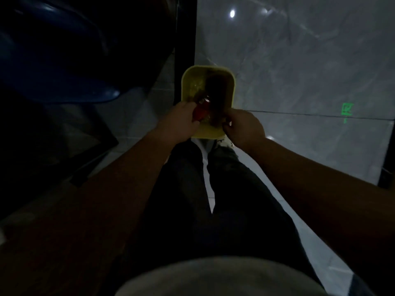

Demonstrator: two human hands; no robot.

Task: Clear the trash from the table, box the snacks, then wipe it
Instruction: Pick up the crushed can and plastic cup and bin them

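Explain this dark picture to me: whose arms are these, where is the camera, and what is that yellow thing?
There is one picture, from a camera on a person's head, looking down past their chest and dark trousers to a pale tiled floor. The yellow plastic bin stands on that floor by their feet. The left hand holds a crumpled red wrapper over the bin's opening. The right hand is closed at the bin's near rim; what it holds is too dark to tell. A blue curved chair seat sits upper left.
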